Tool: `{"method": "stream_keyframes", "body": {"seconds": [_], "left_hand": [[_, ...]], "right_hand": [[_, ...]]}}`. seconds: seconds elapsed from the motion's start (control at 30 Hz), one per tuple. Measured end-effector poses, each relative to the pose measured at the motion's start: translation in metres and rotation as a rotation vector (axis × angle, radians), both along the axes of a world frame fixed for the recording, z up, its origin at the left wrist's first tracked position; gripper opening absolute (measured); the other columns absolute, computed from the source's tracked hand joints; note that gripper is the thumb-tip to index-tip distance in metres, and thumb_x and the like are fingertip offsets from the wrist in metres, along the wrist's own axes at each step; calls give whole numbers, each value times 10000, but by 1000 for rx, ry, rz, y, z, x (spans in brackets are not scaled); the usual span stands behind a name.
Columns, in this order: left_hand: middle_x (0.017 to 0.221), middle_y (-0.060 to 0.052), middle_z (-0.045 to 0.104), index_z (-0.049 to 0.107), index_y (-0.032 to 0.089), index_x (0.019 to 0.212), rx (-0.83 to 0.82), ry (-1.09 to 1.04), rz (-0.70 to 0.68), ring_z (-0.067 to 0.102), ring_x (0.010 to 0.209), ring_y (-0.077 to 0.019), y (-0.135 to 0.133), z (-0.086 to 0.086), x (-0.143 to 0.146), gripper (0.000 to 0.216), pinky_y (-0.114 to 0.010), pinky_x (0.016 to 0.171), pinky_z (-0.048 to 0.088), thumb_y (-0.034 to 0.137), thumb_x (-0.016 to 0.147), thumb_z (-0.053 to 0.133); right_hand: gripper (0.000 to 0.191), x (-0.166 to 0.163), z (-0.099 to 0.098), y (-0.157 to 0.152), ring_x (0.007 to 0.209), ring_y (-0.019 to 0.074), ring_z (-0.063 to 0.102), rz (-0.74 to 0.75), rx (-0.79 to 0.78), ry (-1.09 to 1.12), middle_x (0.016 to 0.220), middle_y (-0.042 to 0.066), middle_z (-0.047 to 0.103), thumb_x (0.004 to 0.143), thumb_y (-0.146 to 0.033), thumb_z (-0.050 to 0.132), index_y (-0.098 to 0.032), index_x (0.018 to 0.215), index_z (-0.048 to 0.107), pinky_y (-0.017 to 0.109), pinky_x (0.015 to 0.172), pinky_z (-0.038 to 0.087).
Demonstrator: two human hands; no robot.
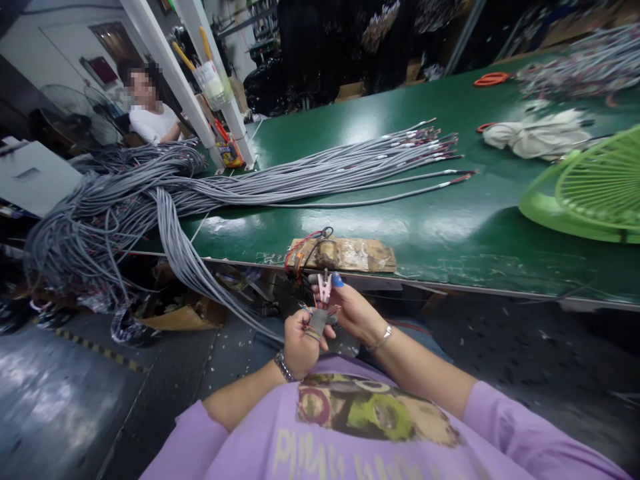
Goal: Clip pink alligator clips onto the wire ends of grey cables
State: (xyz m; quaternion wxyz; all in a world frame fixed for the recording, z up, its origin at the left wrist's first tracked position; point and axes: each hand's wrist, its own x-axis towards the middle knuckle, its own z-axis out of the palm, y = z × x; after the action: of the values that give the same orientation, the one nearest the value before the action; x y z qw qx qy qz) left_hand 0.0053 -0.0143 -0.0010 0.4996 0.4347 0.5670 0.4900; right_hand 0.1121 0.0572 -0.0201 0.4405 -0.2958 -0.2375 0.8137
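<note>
My left hand (301,347) is closed around the end of a grey cable (318,321), and thin coloured wires stick out around its fingers. Just to the right, my right hand (359,315) is closed at a small pale pink two-legged clip (324,291), close above the cable end. A blue covering (338,280) is on one of its fingertips. Both hands are in front of the table edge. Directly beyond them a worn wooden block (363,255) lies at the edge, with red and black wires (313,243) at its left end. The fingers partly hide the cable end.
A long bundle of grey cables (300,177) stretches over the green table (400,213) and hangs off its left front. A green fan (595,187) and white cloth (537,133) lie right. A white post (170,73) and a seated person (153,120) are at back left.
</note>
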Motion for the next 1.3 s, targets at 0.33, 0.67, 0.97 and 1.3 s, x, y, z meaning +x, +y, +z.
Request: {"method": "stream_keyframes", "body": {"seconds": [0.33,0.67,0.97,1.3], "left_hand": [[508,-23,638,570,175,609,-48,-30,6,439,312,-68,-1,-1,3,551,-210,356,314,720,683,603],[489,-24,633,553,179,591,-61,-34,-5,437,307,-69,-3,0,2,561,-211,358,313,733,671,599],[455,-27,608,559,179,569,-58,-10,-32,438,312,-79,-9,2,-3,586,-219,368,322,756,671,580],[477,-32,624,565,178,552,-108,36,-188,458,342,-82,-9,-4,-6,519,-211,393,337,667,720,606]], "right_hand": [[216,-3,4,1,550,108,566,-38,-145,112,669,0,678,703,-378,796,-189,714,693,204,489,479],[287,-4,-2,-2,529,102,534,-13,-124,87,670,9,642,747,-460,736,-177,749,687,205,481,451],[385,17,-13,0,565,110,558,221,-22,85,675,21,639,745,-543,695,-162,791,668,217,526,457],[369,35,16,2,489,53,410,462,275,-271,558,-56,543,590,-430,829,-139,650,609,192,479,324]]}}
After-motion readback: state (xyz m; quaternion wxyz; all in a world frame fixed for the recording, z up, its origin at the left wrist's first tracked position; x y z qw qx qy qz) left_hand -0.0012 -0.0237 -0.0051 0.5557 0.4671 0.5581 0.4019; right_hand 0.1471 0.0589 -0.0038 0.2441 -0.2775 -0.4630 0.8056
